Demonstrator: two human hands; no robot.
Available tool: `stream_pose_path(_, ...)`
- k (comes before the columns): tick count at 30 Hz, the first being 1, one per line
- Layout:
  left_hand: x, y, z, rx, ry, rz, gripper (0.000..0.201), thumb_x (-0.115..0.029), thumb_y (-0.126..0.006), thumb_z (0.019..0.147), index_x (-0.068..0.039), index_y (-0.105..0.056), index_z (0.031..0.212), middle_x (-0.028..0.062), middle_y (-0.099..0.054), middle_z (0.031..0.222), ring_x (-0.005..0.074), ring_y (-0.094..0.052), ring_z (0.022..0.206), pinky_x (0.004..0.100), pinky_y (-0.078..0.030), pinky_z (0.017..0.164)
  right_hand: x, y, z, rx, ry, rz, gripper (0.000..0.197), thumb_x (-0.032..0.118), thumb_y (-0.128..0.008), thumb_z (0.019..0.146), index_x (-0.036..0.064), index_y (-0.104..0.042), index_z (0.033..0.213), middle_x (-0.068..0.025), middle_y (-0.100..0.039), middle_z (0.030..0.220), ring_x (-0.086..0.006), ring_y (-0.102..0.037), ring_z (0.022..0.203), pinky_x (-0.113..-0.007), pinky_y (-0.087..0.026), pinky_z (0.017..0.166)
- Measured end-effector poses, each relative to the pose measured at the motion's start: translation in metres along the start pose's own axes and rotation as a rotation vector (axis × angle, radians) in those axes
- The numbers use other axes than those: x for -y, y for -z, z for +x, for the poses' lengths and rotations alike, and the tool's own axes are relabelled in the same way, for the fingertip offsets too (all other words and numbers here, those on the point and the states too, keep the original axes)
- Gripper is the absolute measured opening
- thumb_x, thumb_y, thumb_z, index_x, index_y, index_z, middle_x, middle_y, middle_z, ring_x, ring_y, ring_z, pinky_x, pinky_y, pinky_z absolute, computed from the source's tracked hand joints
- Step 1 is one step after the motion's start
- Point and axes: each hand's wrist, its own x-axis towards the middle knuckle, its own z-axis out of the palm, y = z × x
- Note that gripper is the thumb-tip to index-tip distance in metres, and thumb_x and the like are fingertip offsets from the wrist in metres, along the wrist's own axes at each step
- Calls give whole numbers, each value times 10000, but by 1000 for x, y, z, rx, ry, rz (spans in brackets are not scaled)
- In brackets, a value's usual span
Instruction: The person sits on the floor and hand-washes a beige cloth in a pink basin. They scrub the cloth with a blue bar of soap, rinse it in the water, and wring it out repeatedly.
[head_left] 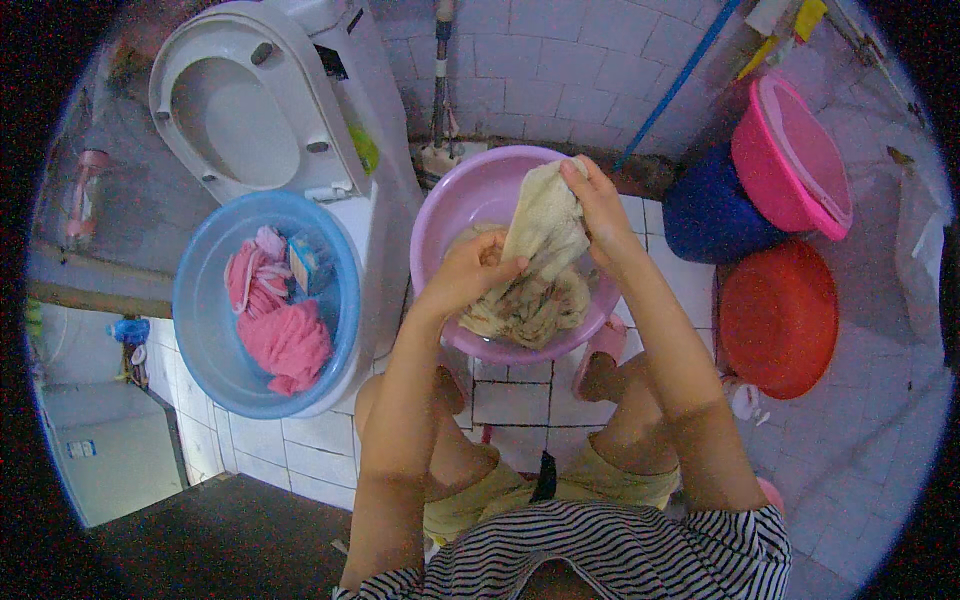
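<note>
Between my knees a pink-purple basin (435,215) stands on the tiled floor. A wet, cream-coloured cloth (545,215) is stretched up over it, its lower part bunched in the basin with darker patches on it. My right hand (600,205) pinches the cloth's upper corner near the far rim. Lower down and to the left, my left hand (468,275) grips the cloth's edge between thumb and fingers. Whether the bunched part is one cloth or several, I cannot tell.
At left, a blue basin (195,345) holds pink towels (285,340) and a small blue-and-white packet (305,265), beside the toilet (235,110). To the right are a red basin (780,320), a dark blue bucket (715,210) and a pink basin (790,150). A blue pole (680,80) leans on the wall.
</note>
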Motion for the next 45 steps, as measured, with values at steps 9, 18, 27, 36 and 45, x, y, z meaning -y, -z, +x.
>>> stream_pose_path(9,-4,8,-1,-133,-86,-289,199,-219,-562,879,-59,-514,986,4,-558,842,77,-520,790,226,-426,693,-7,7,7,15,256,-213,346,188,-545,880,90,-489,1207,-58,-549,1116,-153,-525,974,-273,-445,816)
stream_pose_path(18,-6,6,4,-162,-133,-533,177,-187,-583,863,-70,-526,984,20,-584,887,86,-549,822,233,-442,725,1,1,-3,475,191,-772,193,205,-587,850,64,-556,978,6,-515,983,-93,-488,870,-249,-400,772)
stream_pose_path(27,16,-2,9,-56,-145,271,408,-252,-682,765,-28,-546,1077,97,-609,962,199,-578,901,304,-429,830,7,-7,-10,270,108,-276,208,303,-554,881,98,-535,847,27,-520,792,-80,-498,767,-247,-420,699)
stream_pose_path(36,20,-5,4,-90,-139,418,358,-286,-619,810,-22,-546,1041,128,-577,977,253,-542,927,321,-408,821,25,5,-12,166,71,172,220,315,-563,876,113,-508,943,23,-528,836,-89,-523,776,-250,-456,673)
stream_pose_path(45,14,-10,7,-133,-128,-180,198,-262,-535,893,-67,-510,922,1,-518,869,91,-461,812,270,-389,750,38,25,-6,82,31,97,330,298,-602,846,79,-508,1074,-41,-557,995,-136,-552,914,-290,-472,782)
